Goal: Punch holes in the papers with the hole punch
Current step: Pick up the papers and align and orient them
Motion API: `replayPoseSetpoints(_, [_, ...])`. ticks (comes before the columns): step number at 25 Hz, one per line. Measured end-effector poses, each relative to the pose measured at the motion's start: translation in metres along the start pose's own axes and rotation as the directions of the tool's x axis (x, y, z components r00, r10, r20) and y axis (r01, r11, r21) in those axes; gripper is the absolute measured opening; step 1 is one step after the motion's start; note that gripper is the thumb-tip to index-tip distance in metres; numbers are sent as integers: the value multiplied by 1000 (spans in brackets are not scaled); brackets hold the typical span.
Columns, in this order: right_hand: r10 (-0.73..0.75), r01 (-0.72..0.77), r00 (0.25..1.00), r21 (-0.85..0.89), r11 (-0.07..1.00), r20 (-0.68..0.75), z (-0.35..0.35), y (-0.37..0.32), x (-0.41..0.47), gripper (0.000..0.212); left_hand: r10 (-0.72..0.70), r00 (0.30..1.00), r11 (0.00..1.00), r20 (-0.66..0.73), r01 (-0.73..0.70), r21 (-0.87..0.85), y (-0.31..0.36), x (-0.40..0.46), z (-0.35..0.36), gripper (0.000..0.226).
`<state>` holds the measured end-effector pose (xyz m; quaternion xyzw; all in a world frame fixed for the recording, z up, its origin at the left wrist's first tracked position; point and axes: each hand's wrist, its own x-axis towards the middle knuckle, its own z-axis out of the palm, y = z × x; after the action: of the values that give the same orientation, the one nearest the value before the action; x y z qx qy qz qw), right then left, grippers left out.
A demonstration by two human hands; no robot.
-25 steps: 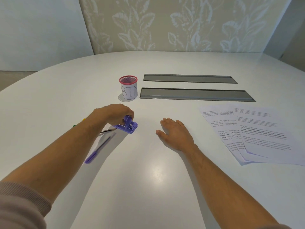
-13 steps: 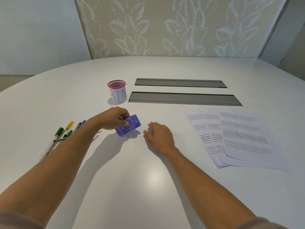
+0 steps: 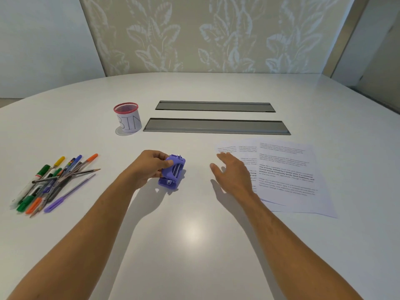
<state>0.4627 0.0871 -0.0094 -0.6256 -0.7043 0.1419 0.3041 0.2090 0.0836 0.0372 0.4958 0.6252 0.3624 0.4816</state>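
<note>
The left hand [image 3: 149,167] grips the purple hole punch [image 3: 172,172], tipped underside up; it looks small, rigid and light. Right of those fingers, the right hand [image 3: 232,174] reaches flat and relaxed over 3 thin, floppy papers [image 3: 287,169], best taken by an edge. Beyond the fingers, a cup [image 3: 127,118] reads "BIN".

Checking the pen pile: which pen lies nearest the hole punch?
The orange-capped pen: its cap points toward the hole punch, farther right than the yellow-capped pen or the other pens' ends.
</note>
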Motion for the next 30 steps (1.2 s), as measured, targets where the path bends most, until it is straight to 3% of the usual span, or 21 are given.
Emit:
replayPoseSetpoints(4, [40, -43, 996, -28, 999, -82, -39, 45, -5, 49, -88, 995, 989, -53, 81, -120, -7, 9, 17, 10])
replayPoseSetpoints(9, [105, -117, 984, -77, 990, -145, -76, 99, -7, 49, -138, 985, 981, -104, 122, -148, -16, 19, 24, 11])
replayPoseSetpoints(18, [109, -117, 993, -268, 956, -46, -68, 133, -20, 60, -125, 960, 992, -250, 126, -11, -6, 14, 34, 10])
replayPoseSetpoints(19, [107, -112, 994, -282, 953, -36, -67, 133, -20, 61, -124, 957, 990, -263, 138, 35, -3, 11, 36, 13])
replayPoseSetpoints(21, [101, -105, 994, -302, 947, -29, -66, 134, -20, 62, -59, 939, 938, -339, 168, 304, 5, 7, 38, 32])
replayPoseSetpoints(23, [97, -100, 995, -315, 944, -28, -66, 135, -19, 63, 141, 884, 800, -445, 163, 577, 18, 3, 47, 52])
replayPoseSetpoints(24, [97, -101, 995, -321, 942, -27, -65, 135, -20, 63, 252, 851, 774, -461, 109, 624, 26, -1, 58, 55])
replayPoseSetpoints(26, [99, -101, 995, -328, 939, -23, -65, 134, -20, 63, 367, 829, 795, -421, -44, 606, 39, -7, 91, 54])
replayPoseSetpoints(27, [99, -100, 995, -327, 940, -21, -66, 134, -20, 63, 366, 851, 814, -376, -97, 573, 43, -10, 111, 54])
replayPoseSetpoints(30, [103, -101, 995, -323, 941, -10, -67, 132, -21, 63, 225, 951, 875, -212, -102, 474, 42, -15, 167, 64])
